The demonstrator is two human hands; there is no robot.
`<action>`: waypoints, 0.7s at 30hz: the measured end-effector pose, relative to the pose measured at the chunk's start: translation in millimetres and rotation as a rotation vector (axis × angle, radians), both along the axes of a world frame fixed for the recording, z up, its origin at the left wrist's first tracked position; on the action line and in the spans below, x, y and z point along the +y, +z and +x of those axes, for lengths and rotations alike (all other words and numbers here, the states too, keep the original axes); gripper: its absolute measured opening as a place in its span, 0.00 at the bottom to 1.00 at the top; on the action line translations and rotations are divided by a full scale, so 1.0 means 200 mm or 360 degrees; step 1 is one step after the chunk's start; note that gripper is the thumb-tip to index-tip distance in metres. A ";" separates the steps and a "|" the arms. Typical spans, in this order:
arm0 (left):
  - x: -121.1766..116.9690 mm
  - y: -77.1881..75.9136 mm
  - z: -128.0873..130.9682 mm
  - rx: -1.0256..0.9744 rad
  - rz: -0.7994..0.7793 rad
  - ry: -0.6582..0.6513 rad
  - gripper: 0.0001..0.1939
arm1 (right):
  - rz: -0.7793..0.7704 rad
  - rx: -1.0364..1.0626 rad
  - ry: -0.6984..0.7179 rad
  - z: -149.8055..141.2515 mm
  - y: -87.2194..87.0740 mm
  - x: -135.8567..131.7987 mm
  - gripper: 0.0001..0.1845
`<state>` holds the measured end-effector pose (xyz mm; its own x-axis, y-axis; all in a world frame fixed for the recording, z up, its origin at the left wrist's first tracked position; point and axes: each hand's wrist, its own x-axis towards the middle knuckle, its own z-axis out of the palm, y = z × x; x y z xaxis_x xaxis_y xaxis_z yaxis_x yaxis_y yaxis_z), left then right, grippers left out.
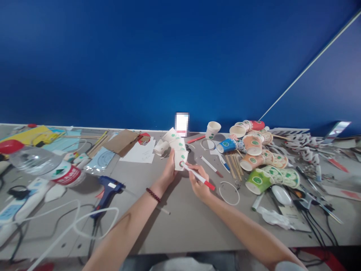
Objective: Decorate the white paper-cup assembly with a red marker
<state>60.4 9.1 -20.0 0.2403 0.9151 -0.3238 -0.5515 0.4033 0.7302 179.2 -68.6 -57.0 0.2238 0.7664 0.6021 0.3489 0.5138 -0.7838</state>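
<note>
My left hand (pixel 168 170) is closed round a chain of joined white paper cups (pixel 178 144) printed with green leaves. In my right hand (pixel 199 185) is a white marker with a red end (pixel 209 184). The marker's tip meets the lowest cup beside a round mark edged in red. Another white cup (pixel 161 147) lies just left of the chain, tilted. Behind and to the right, a single white cup (pixel 213 130) stands upright. A capped marker with a dark red end (pixel 211 166) lies near my right hand.
Coloured cup chains (pixel 254 162) crowd the right side, near wooden sticks (pixel 234 165) and a white ring (pixel 229 193). On the left are a blue glue gun (pixel 105 194), a large plastic bottle (pixel 42 165), a power strip (pixel 19 207) and loose cables. A blue wall (pixel 126 64) rises behind.
</note>
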 end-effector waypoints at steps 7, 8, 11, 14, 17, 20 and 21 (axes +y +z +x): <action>0.00 0.02 0.00 0.0040 -0.0039 -0.0068 0.29 | -0.0027 -0.0013 -0.0050 0.00 0.02 -0.01 0.06; 0.00 0.02 0.00 0.0031 -0.0044 -0.0069 0.29 | -0.0038 -0.0008 -0.0053 0.00 0.02 -0.01 0.07; -0.01 0.04 0.00 0.0011 -0.0048 -0.0048 0.28 | -0.0077 0.0017 -0.0050 0.01 0.01 -0.01 0.07; -0.02 0.05 0.00 -0.0004 -0.0044 0.0005 0.25 | -0.0104 0.0045 -0.0027 0.00 0.01 -0.01 0.08; -0.01 0.04 0.01 -0.0005 -0.0033 0.0023 0.24 | -0.0109 0.0062 -0.0008 0.00 0.01 -0.01 0.08; 0.00 0.01 0.01 -0.0014 -0.0003 0.0028 0.24 | -0.0097 0.0079 0.0011 0.00 0.00 -0.01 0.08; 0.00 0.01 0.01 -0.0012 -0.0007 0.0032 0.25 | -0.0087 0.0086 0.0023 0.00 0.00 -0.01 0.07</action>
<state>61.8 8.6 -18.2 0.2243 0.9183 -0.3263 -0.5651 0.3953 0.7242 179.9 -69.7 -56.4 0.2436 0.8013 0.5464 0.2979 0.4743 -0.8284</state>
